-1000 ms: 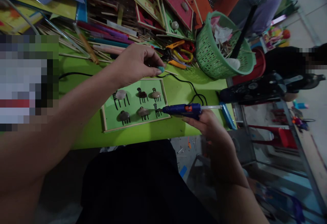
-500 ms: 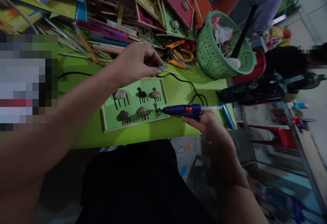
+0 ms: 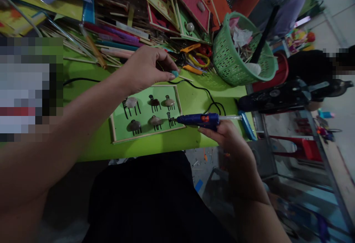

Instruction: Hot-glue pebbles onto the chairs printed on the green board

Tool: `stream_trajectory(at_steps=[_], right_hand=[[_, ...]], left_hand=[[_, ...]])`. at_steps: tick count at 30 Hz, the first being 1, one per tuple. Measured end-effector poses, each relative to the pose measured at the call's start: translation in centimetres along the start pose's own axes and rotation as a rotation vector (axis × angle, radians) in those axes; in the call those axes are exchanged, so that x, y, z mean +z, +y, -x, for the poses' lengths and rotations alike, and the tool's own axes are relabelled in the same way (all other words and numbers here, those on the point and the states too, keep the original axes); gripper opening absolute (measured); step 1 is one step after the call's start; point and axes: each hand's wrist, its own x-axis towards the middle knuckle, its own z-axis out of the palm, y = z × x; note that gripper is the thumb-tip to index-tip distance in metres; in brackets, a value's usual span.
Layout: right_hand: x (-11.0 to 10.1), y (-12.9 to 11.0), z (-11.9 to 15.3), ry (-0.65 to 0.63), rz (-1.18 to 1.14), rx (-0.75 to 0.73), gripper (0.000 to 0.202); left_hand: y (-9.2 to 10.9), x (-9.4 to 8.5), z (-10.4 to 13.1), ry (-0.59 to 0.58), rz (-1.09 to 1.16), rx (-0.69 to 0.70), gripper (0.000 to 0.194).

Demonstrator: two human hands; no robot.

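Pinching a small turquoise piece (image 3: 174,74) between the thumb and the fingers, the left hand (image 3: 149,67) hangs above the upper edge of a flat green panel (image 3: 144,131); the material of this piece I cannot tell. The right hand (image 3: 227,132) is closed around the handle of a blue glue gun (image 3: 191,119), made of smooth plastic with an orange part on its side. A straight, translucent glue stick (image 3: 230,117) comes out from the rear of the gun, and its narrow dark nozzle is at a black chair drawing (image 3: 171,120) in the lower right corner of the panel. If the tip touches the surface, I cannot tell.

The panel lies on the shiny lime-green table (image 3: 199,139), and thin pale wooden strips make its border. On it are five rounded pebbles, each over black drawn lines: a whitish one (image 3: 131,102), a dark brown one (image 3: 155,102), a beige one (image 3: 169,102), a dark grey one (image 3: 135,126) and a grey-brown one (image 3: 155,121). Behind the panel runs a thin black cable (image 3: 203,88). Farther are scissors with yellow handles (image 3: 202,61) and a perforated green plastic basket (image 3: 229,64), which holds crumpled paper (image 3: 242,36).
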Motion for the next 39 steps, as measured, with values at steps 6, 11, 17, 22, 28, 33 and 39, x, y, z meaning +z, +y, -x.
stream_trajectory(at_steps=[6, 11, 17, 22, 28, 33, 39], right_hand=[[-0.1, -0.5, -0.3, 0.000, -0.017, 0.002, 0.030], [0.0, -0.3, -0.1, 0.003, -0.016, 0.011, 0.033], [0.0, -0.4, -0.2, 0.001, 0.003, 0.020, 0.034], [0.0, -0.5, -0.2, 0.013, -0.001, -0.006, 0.035], [0.1, -0.3, -0.2, 0.012, -0.005, -0.015, 0.032], [0.0, -0.3, -0.2, -0.010, -0.034, 0.011, 0.030], [0.5, 0.3, 0.1, 0.124, -0.348, 0.190, 0.025]], left_hand=[[-0.1, 0.1, 0.0, -0.016, 0.023, -0.003, 0.017], [-0.3, 0.1, -0.1, -0.021, 0.038, 0.000, 0.018], [-0.2, 0.2, -0.1, -0.034, 0.037, -0.015, 0.020], [-0.5, 0.3, -0.2, -0.012, 0.032, -0.005, 0.023], [-0.9, 0.5, -0.2, -0.016, 0.049, -0.003, 0.024], [-0.8, 0.5, -0.3, -0.009, 0.021, -0.005, 0.025], [0.3, 0.4, 0.1, 0.022, -0.068, 0.018, 0.020]])
